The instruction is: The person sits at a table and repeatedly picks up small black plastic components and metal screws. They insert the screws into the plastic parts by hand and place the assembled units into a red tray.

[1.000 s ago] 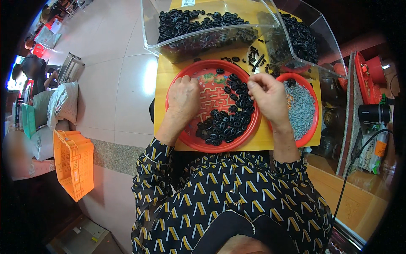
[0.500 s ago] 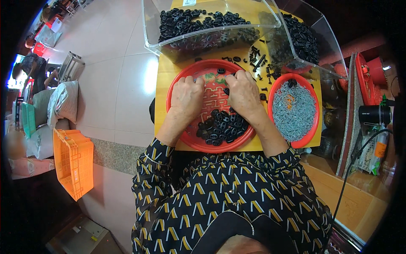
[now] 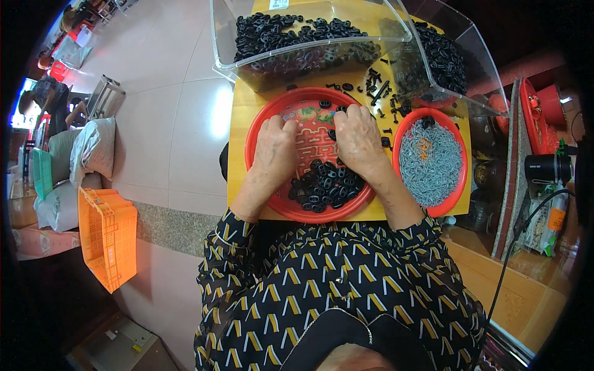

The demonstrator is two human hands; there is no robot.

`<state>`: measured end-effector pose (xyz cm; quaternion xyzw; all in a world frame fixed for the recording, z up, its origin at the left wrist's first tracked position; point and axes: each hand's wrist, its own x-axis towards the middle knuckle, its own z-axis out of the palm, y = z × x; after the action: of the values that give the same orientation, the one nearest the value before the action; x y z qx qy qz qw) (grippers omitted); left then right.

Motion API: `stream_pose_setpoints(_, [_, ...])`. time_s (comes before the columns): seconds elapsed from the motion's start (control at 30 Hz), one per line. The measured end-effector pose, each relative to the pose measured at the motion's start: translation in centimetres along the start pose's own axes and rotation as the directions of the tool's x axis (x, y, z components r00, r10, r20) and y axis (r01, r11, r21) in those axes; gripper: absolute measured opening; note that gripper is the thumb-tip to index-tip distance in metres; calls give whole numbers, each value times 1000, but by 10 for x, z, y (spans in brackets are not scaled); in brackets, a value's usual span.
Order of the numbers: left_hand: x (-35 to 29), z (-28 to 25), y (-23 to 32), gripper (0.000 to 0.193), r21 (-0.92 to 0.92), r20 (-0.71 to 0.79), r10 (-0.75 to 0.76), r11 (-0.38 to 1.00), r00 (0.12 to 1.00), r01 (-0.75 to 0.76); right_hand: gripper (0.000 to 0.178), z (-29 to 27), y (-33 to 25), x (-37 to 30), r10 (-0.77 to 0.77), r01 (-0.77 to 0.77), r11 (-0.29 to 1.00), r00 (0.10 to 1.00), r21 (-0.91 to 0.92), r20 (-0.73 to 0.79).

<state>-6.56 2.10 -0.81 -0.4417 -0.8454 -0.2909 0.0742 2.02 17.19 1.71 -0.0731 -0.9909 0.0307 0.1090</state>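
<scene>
Both my hands are over a round red tray (image 3: 257, 117) with a patterned bottom. My left hand (image 3: 276, 147) is closed above its left part, fingers curled down. My right hand (image 3: 361, 141) is closed over the right part, thumb and fingertips together. What either hand grips is hidden under the fingers. A pile of small black oval plastic pieces with two holes (image 3: 328, 185) lies in the tray's near part. One such piece (image 3: 325, 104) sits near the far rim, and another (image 3: 332, 134) lies beside my right hand.
A red oval tray (image 3: 403, 123) of silver screws (image 3: 430, 164) stands on the right. Behind, clear plastic boxes hold many black pieces (image 3: 297, 37) and other black parts (image 3: 440, 59). Loose black parts (image 3: 377, 86) lie on the yellow table (image 3: 238, 185). An orange crate (image 3: 108, 238) is at left.
My left hand has drawn slightly toward me, and its forearm has shifted a little right. The right hand has hardly moved and remains closed.
</scene>
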Motion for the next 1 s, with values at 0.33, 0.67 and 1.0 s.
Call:
stream_pose_setpoints(0.33, [-1, -6, 4, 14, -20, 54, 27, 999, 998, -26, 12, -1, 4, 0, -23, 21, 996, 999, 84, 25])
stream_pose_setpoints(0.67, [-14, -16, 12, 3, -641, 216, -333, 660, 918, 391, 7, 2, 11, -4, 104, 15, 854, 975, 521, -197])
stream_pose_setpoints(1.0, [-19, -15, 13, 2, -899, 390, -441, 8, 809, 438, 8, 7, 4, 4, 223, -297, 358, 948, 885, 228])
